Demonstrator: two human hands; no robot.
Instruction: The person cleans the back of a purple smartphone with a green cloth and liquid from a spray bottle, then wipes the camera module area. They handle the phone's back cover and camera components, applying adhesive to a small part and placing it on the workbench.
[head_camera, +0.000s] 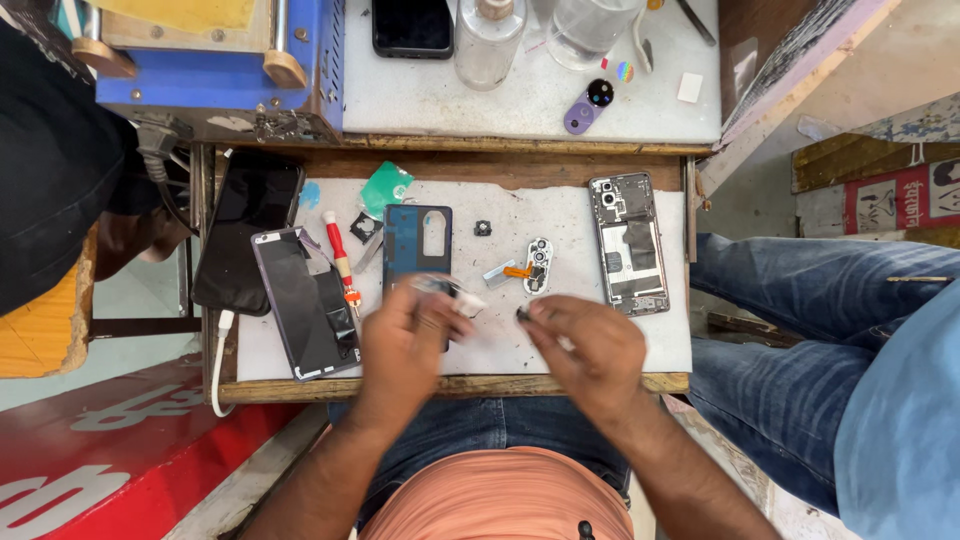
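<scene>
1. Pinching a small dark part (522, 316) between thumb and fingertips, your right hand (585, 350) hovers low over the white work mat (560, 345), fingers curled closed around the piece.
2. Your left hand (405, 345) grips a small pale, partly clear piece (445, 292); motion blur makes it hard to say what it is, possibly a strip of film or plastic.
3. Both hands sit near the front edge of the mat, close together but not touching.
4. Just beyond your left hand lies a dark blue phone back cover (417, 245) with a long camera cutout.
5. Between the hands and farther back rests a silver camera module (537, 265) with an orange flex cable.
6. At right, an opened phone frame (628, 243) lies upright on the mat.
7. At left, a detached screen (305, 300) lies tilted, a red-handled screwdriver (340, 258) beside it and a black phone (245, 230) farther out.
8. Another person's jeans-clad legs (790, 330) fill the right edge.
</scene>
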